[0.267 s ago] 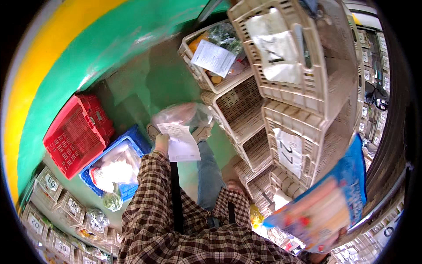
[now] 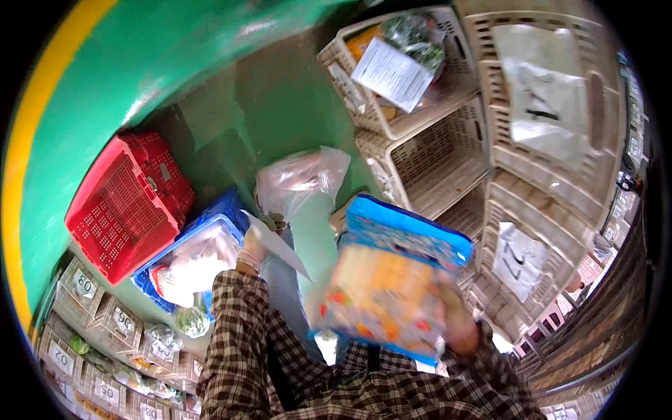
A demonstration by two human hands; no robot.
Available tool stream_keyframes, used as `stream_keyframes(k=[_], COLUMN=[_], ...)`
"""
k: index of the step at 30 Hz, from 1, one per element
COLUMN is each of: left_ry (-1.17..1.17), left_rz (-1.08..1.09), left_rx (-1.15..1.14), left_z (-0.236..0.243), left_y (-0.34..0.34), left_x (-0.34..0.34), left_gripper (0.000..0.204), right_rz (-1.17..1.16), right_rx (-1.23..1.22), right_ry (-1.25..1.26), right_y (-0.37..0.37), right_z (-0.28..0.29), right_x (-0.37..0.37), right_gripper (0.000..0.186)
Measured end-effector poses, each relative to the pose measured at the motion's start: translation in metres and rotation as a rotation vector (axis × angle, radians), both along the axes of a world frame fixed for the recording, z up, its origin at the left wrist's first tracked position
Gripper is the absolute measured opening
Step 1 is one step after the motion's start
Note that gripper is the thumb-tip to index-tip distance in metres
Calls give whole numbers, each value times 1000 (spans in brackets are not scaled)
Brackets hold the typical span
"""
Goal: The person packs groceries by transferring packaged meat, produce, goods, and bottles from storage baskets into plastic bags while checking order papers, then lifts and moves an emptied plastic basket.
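Note:
Near the middle, my left hand (image 2: 250, 250) grips a white paper sheet (image 2: 281, 245), which hangs tilted, beside a blue crate (image 2: 228, 204) with white bagged items (image 2: 183, 274) inside. My right hand (image 2: 456, 315) grips the side of a large, motion-blurred blue plastic package (image 2: 381, 287) of pale orange, stick-shaped food with red spots on the print, held in front of me at right of centre. Beyond both hands, a clear bag with pinkish contents (image 2: 301, 175) lies over the green floor (image 2: 252, 98). My legs show beneath the paper and package.
A red crate (image 2: 105, 210) stands left; several labelled crates with produce (image 2: 112, 322) line the lower left. Beige crates (image 2: 427, 175) are stacked on the right, the upper one (image 2: 462, 63) holding greens and paper. A green wall with a yellow stripe (image 2: 84, 84) curves at the upper left.
The package in my right hand has swung from the lower right toward the centre. The paper in my left hand has tilted. My view has shifted, so the crates appear farther right.

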State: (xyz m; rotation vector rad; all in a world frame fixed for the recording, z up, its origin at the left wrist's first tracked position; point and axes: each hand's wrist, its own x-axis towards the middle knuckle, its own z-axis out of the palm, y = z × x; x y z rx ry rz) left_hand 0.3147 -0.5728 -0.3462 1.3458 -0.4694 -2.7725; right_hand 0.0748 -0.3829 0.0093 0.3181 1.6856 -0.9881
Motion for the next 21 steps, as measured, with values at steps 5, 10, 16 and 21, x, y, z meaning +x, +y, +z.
stream_keyframes(k=[5, 10, 16, 21], left_ry=[404, 627, 626, 139], left_rz=[-71, -99, -172, -438], left_rx=[153, 215, 267, 215], left_z=[-31, -40, -52, -57], left_y=[-32, -41, -27, -24], left_x=[24, 41, 20, 37], left_gripper=[15, 20, 23, 10], right_rz=[887, 157, 317, -63], right_rx=[-262, -178, -64, -64], right_ry=[1064, 178, 860, 390], right_y=[0, -23, -60, -82], right_z=[-245, -357, -417, -394], right_x=[22, 46, 63, 33], right_gripper=[33, 24, 15, 16])
